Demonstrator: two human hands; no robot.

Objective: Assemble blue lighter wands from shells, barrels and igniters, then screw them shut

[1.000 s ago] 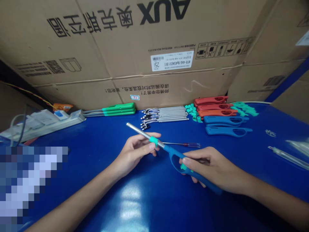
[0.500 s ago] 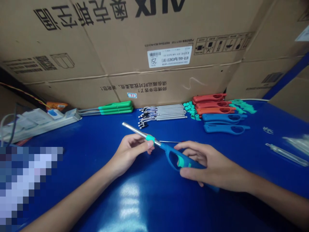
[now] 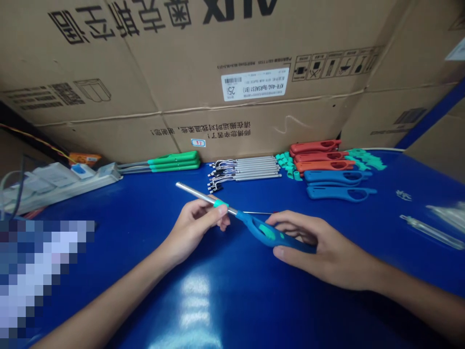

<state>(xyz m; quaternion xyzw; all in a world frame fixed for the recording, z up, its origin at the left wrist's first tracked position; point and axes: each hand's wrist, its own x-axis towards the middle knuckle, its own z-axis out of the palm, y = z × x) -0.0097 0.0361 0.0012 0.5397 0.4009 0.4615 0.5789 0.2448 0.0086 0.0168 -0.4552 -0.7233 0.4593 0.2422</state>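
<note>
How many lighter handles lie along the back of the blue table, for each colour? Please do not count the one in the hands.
Red-orange handles: 3
Blue handles: 2
Green handles: 3
Total: 8

"What stands behind the workbench [image 3: 290, 300]?"

"Cardboard cartons [image 3: 250, 121], against its far edge."

"And along that edge, left to right?"

"A power strip [image 3: 61, 186], lighter bodies [image 3: 174, 161], metal tubes [image 3: 244, 169], small clips [image 3: 288, 166], lighter handles [image 3: 327, 169]."

"Nearer?"

"A long lighter [image 3: 254, 228] spans the left hand [image 3: 196, 228] and right hand [image 3: 319, 247], above the bench; a loose tube [image 3: 428, 232] lies rightward."
</note>
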